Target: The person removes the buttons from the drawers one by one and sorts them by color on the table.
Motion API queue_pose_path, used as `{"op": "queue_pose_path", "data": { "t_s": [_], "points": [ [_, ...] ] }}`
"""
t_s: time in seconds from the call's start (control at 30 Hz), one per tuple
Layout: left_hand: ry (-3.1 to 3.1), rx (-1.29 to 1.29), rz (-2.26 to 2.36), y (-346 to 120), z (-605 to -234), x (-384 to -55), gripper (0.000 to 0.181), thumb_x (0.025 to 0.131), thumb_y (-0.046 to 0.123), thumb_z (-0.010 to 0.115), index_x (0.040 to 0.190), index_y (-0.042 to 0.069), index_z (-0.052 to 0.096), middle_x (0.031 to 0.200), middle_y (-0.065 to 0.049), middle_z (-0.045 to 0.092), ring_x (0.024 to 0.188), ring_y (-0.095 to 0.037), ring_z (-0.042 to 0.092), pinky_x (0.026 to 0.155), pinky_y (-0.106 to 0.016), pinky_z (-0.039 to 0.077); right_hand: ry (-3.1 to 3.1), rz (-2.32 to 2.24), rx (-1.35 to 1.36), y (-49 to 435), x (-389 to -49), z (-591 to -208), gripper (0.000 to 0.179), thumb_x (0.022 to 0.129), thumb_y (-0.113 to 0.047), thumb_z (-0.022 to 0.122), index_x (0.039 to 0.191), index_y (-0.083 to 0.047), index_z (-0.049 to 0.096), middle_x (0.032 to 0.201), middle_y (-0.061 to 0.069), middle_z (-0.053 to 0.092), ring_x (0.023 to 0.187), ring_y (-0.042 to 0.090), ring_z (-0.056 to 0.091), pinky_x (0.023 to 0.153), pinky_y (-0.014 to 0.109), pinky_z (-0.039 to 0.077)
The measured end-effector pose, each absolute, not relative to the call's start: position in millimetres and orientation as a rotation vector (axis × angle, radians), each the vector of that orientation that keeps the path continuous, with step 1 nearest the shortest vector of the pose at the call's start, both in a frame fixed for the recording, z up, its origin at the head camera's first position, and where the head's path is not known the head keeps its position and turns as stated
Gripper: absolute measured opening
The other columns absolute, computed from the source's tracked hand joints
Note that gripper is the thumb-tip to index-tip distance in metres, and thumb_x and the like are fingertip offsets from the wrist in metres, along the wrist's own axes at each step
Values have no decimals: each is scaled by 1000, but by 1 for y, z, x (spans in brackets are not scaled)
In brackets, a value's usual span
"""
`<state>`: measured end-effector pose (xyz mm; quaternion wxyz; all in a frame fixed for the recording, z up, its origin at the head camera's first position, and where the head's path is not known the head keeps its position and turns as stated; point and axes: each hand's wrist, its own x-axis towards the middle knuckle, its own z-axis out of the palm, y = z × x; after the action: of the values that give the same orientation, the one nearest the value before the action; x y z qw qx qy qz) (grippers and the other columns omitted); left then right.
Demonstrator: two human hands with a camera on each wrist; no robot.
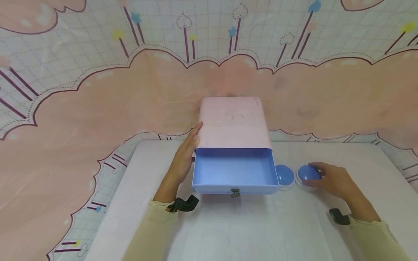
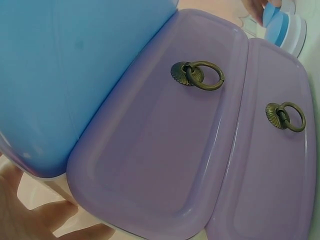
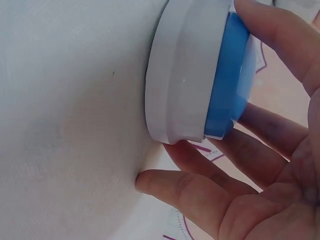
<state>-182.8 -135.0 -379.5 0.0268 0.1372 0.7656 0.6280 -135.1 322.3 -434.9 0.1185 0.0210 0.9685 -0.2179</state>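
Observation:
A small pink cabinet (image 1: 233, 123) stands in the middle of the table, its blue top drawer (image 1: 209, 189) pulled out with nothing inside. My left hand (image 1: 181, 161) rests along the cabinet's left side, fingers straight. Below the blue drawer, the left wrist view shows two closed purple drawer fronts (image 2: 155, 145) with brass ring pulls (image 2: 206, 76). To the right, my right hand (image 1: 334, 181) holds a round push button (image 3: 180, 75) with a white base and blue dome, thumb and fingers around its sides. The button's base sits at the table surface.
A second blue-domed push button (image 1: 285, 175) stands between the cabinet and the held one. The white table (image 1: 248, 232) runs back to a patterned cloth (image 1: 163, 98) behind the cabinet. A ring pull (image 1: 235, 192) hangs from the open drawer's front.

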Motion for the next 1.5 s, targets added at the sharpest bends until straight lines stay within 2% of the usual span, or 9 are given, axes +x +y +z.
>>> {"op": "queue_pose_path", "data": {
  "t_s": [0.37, 0.53, 0.63, 0.8, 0.93, 1.0, 1.17, 1.37, 1.5],
  "points": [
    [2367, 421, 1946, -135, -379, -184, 47, 108, 50, 34, 155, 52, 32, 167, 18, 23, 154, -28, 28, 104, -76, 38, 2872, -598, 67, 313, -130, -428, 99, 83, -59, 77, 154, -2, 38, 149, 41, 39, 132, 63, 38, 99, 74, 41],
    [2361, 404, 1942, -136, -379, -183, 47, 108, 51, 35, 155, 52, 32, 167, 18, 22, 154, -28, 27, 104, -76, 37, 2942, -541, 10, 296, -120, -409, 93, 84, -59, 77, 154, -7, 42, 149, 37, 43, 132, 62, 40, 99, 76, 38],
    [2359, 404, 1947, -136, -378, -182, 47, 108, 50, 35, 155, 52, 32, 167, 18, 22, 154, -28, 28, 105, -75, 38, 2988, -564, -59, 283, -112, -394, 86, 87, -58, 74, 153, -11, 45, 145, 31, 53, 129, 58, 48, 96, 74, 43],
    [2354, 409, 1956, -137, -379, -184, 47, 108, 50, 35, 155, 52, 32, 168, 17, 22, 154, -29, 28, 105, -75, 38, 3116, -709, -237, 261, -97, -372, 67, 91, -48, 75, 146, -15, 56, 124, 17, 72, 113, 44, 67, 87, 64, 55],
    [2338, 405, 1967, -137, -382, -185, 48, 108, 50, 36, 156, 51, 33, 168, 17, 22, 153, -29, 28, 105, -75, 37, 3197, -876, -415, 245, -87, -359, 51, 93, -36, 76, 139, -17, 63, 117, 8, 77, 102, 33, 74, 76, 38, 62],
    [2338, 397, 1962, -137, -383, -185, 48, 108, 51, 36, 155, 52, 32, 168, 17, 22, 153, -29, 28, 105, -75, 38, 3211, -929, -493, 238, -82, -354, 45, 94, -31, 75, 137, -19, 65, 118, 4, 77, 100, 29, 75, 71, 31, 61],
    [2347, 387, 1951, -136, -384, -184, 47, 107, 52, 35, 154, 54, 32, 167, 19, 22, 154, -28, 27, 105, -76, 37, 3146, -967, -607, 224, -70, -344, 43, 95, -28, 74, 137, -25, 67, 124, -1, 75, 104, 26, 74, 75, 39, 63],
    [2358, 405, 1949, -135, -383, -183, 47, 108, 52, 34, 154, 54, 32, 167, 19, 22, 155, -28, 26, 105, -77, 35, 3035, -1000, -635, 211, -62, -342, 43, 88, -33, 81, 129, -26, 72, 106, -5, 79, 96, 19, 74, 59, 22, 52],
    [2358, 403, 1950, -134, -382, -183, 47, 108, 52, 34, 154, 54, 32, 167, 19, 22, 154, -28, 26, 105, -77, 35, 3061, -1009, -636, 204, -62, -346, 36, 86, -33, 83, 121, -26, 77, 99, -6, 80, 89, 15, 73, 52, 20, 47]
  ]
}}
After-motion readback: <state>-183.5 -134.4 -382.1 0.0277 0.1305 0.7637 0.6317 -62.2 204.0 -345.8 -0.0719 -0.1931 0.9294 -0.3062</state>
